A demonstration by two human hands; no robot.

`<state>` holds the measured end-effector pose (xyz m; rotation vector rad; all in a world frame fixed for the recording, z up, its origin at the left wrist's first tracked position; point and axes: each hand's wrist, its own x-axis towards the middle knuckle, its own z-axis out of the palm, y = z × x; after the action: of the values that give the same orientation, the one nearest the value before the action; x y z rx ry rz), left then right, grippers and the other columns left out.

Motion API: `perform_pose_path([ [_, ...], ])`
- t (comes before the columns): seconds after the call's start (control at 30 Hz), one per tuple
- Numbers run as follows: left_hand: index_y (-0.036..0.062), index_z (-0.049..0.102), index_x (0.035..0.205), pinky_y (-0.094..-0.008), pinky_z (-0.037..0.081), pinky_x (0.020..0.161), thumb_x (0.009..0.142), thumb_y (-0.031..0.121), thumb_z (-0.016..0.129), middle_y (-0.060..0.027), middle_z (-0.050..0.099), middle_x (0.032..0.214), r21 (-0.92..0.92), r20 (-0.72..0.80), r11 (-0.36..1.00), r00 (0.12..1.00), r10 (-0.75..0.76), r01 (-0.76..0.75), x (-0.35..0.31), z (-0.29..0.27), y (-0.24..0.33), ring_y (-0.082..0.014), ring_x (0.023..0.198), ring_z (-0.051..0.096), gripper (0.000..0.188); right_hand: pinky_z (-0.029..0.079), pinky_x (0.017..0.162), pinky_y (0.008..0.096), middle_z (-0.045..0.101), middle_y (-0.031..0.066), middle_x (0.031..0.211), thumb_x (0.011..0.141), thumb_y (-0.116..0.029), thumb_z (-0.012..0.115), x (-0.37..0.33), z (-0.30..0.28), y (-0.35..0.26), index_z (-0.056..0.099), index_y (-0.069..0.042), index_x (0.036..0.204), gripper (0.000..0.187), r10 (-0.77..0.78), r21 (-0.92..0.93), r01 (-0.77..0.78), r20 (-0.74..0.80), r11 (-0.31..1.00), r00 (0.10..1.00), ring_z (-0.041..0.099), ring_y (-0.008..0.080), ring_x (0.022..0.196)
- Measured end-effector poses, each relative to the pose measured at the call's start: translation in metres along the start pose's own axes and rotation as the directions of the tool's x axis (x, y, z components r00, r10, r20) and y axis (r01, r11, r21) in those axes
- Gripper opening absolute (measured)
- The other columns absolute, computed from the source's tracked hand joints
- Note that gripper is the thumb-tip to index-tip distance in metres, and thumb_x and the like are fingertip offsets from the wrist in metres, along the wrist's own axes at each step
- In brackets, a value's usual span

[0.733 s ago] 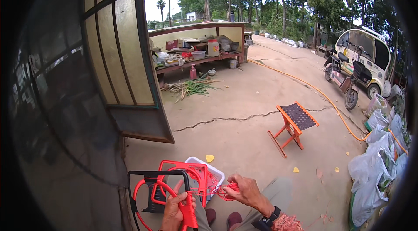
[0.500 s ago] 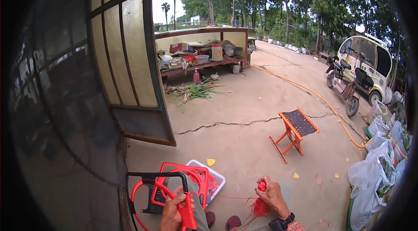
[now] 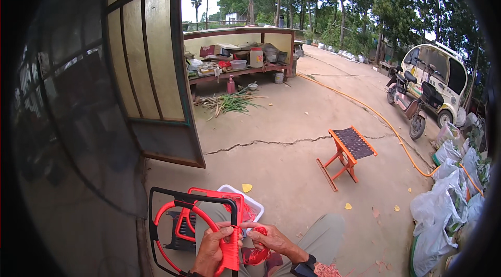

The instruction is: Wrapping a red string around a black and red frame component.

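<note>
My left hand (image 3: 210, 250) grips the upright red bar of a red and black frame (image 3: 180, 209) that stands on my lap. Curved red hoops sit inside the frame. Touching that bar from the right, my right hand (image 3: 275, 240) pinches a red cord (image 3: 261, 231). A loose bundle of the same cord (image 3: 255, 256) hangs just under the fingers. Behind the frame a white tub (image 3: 254, 205) with a red rim rests on the ground. A dark watch is on my right wrist.
An orange folding stool (image 3: 347, 154) stands on the cracked concrete ahead to the right. An open door (image 3: 151, 68) rises at the left. White sacks (image 3: 449, 198), a motorbike (image 3: 409, 102) and an orange hose (image 3: 376, 115) line the right side. A cluttered bench (image 3: 235, 63) stands far back.
My right hand swung out to the right, drawing the red cord with it, then came back to the frame's bar. The left hand kept its grip.
</note>
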<state>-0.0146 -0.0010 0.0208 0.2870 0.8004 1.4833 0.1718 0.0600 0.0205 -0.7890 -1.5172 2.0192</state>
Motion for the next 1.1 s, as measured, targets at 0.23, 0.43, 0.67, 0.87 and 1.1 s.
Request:
perform_pose_path([
  [0.23, -0.0072, 0.049, 0.106, -0.041, 0.059, 0.057, 0.08, -0.002, 0.064, -0.0223, 0.063, 0.079, -0.01, -0.008, 1.0, 1.0, 0.028, -0.028, -0.001, -0.013, 0.004, -0.0297, 0.069, 0.067, 0.031, 0.033, 0.047, 0.0199, 0.049, -0.0036, 0.065, 0.094, -0.026, 0.06, -0.008, 0.002, 0.02, 0.058, -0.004, 0.085, 0.024, -0.001, 0.141, 0.014, -0.09, 0.99, 0.996, 0.042, 0.0041, 0.051],
  [0.43, -0.0043, 0.051, 0.104, -0.0408, 0.059, 0.057, 0.081, 0.001, 0.065, -0.0219, 0.064, 0.079, -0.043, 0.012, 0.999, 1.0, -0.001, 0.001, -0.001, -0.016, -0.003, -0.031, 0.065, 0.066, 0.027, 0.031, 0.044, 0.0205, 0.05, 0.0004, 0.063, 0.091, -0.013, 0.058, -0.031, -0.006, -0.005, 0.055, -0.003, 0.079, 0.016, 0.057, 0.287, -0.055, 0.002, 0.957, 0.998, 0.041, 0.0052, 0.049],
  [0.67, 0.0014, 0.054, 0.099, -0.0389, 0.058, 0.054, 0.083, 0.009, 0.067, -0.0185, 0.064, 0.079, 0.003, 0.042, 0.999, 0.998, -0.045, 0.045, 0.011, -0.008, -0.004, -0.0272, 0.064, 0.066, 0.022, 0.03, 0.044, 0.0215, 0.045, -0.0043, 0.058, 0.091, -0.021, 0.059, -0.028, -0.021, 0.01, 0.055, -0.006, 0.074, 0.023, 0.036, 0.048, -0.027, -0.198, 0.998, 0.98, 0.038, 0.0037, 0.048],
  [0.87, 0.0044, 0.057, 0.089, -0.0376, 0.056, 0.051, 0.083, 0.014, 0.068, -0.0184, 0.064, 0.076, -0.054, -0.021, 0.997, 0.998, -0.058, 0.057, 0.009, -0.011, 0.002, -0.0273, 0.057, 0.064, 0.016, 0.031, 0.044, 0.0215, 0.046, -0.0028, 0.058, 0.09, -0.02, 0.059, -0.017, -0.015, 0.006, 0.055, -0.005, 0.074, 0.023, 0.031, -0.028, -0.038, -0.21, 0.999, 0.977, 0.039, 0.0043, 0.048],
  [1.1, 0.0049, 0.057, 0.077, -0.0377, 0.055, 0.051, 0.081, 0.013, 0.068, -0.0186, 0.064, 0.072, -0.007, 0.024, 0.997, 0.997, -0.08, 0.08, 0.009, -0.015, -0.004, -0.0279, 0.054, 0.063, 0.014, 0.032, 0.043, 0.0214, 0.049, 0.0001, 0.058, 0.089, -0.018, 0.059, -0.026, -0.02, 0.007, 0.054, -0.003, 0.074, 0.022, 0.016, 0.076, 0.002, -0.242, 0.997, 0.97, 0.04, 0.0049, 0.046],
])
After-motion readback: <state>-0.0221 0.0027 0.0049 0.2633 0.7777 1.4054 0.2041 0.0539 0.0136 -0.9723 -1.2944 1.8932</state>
